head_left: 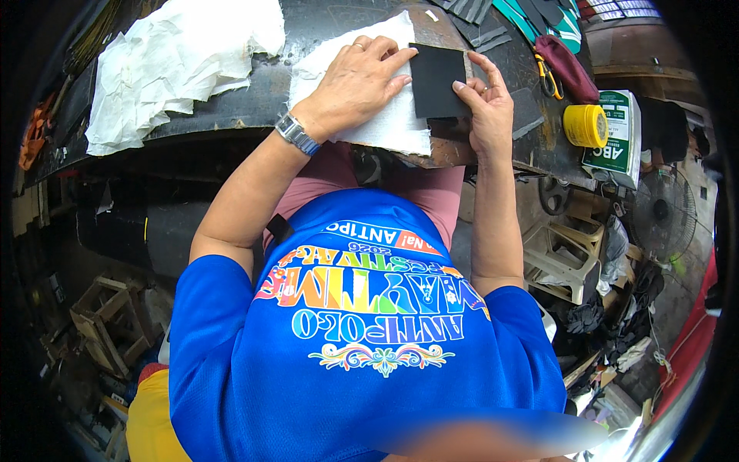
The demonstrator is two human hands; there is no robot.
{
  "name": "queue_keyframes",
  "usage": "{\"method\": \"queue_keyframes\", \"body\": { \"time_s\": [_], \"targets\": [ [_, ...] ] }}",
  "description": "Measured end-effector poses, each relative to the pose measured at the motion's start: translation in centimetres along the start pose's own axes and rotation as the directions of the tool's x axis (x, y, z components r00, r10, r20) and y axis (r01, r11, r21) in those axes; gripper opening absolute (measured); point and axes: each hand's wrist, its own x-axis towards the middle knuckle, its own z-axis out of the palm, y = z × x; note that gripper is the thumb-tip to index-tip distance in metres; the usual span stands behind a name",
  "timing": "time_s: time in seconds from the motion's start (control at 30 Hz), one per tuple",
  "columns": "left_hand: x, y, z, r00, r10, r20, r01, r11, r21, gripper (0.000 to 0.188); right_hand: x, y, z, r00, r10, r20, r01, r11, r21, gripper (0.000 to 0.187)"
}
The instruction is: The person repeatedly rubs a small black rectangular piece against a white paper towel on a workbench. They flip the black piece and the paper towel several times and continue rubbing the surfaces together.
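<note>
A flat black rectangular piece [440,83] of sheet material lies partly over the right side of a white cloth [308,73] with frayed edges. My left hand [358,81] rests palm down on the cloth. Its fingers are apart, and the index finger and thumb reach the piece's left edge. At the right edge, my right hand [489,100] grips the piece, thumb on top and fingers raised beside it. What is under that edge is hidden.
White cloth pieces [192,58] lie in a loose pile at left on the dark table [262,96]. At right are orange-handled scissors [547,81], a maroon pouch [568,69], a yellow tub [585,125] and a white-and-green can [618,138]. Black strips [481,31] lie at the back.
</note>
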Motion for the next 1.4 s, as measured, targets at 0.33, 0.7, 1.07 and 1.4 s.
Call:
{"method": "queue_keyframes", "body": {
  "time_s": [0.33, 0.7, 1.07, 1.4],
  "targets": [
    [0.3, 0.1, -0.1, 0.999, 0.012, 0.047, -0.016, 0.997, 0.075, 0.05, 0.4, -2.1, -0.5, 0.992, 0.096, 0.076, -0.075, 0.967, -0.242, 0.066],
    [0.0, -0.6, 0.7, 0.999, 0.045, 0.0, -0.045, 0.995, 0.092, 0.054, 1.1, -1.0, -1.7, 0.989, 0.099, 0.108, -0.067, 0.961, -0.267, 0.073],
    [0.3, 0.7, -1.5, 0.998, -0.004, 0.065, 0.012, 0.991, -0.13, 0.052, 0.3, -1.5, -0.7, 0.995, 0.033, 0.097, -0.003, 0.954, -0.299, 0.071],
    [0.0, 1.4, 0.0, 0.999, -0.024, -0.048, 0.03, 0.993, 0.112, 0.085, 0.1, -0.9, -0.2, 0.991, -0.09, 0.102, 0.135, 0.758, -0.638, 0.074]
  ]
}}
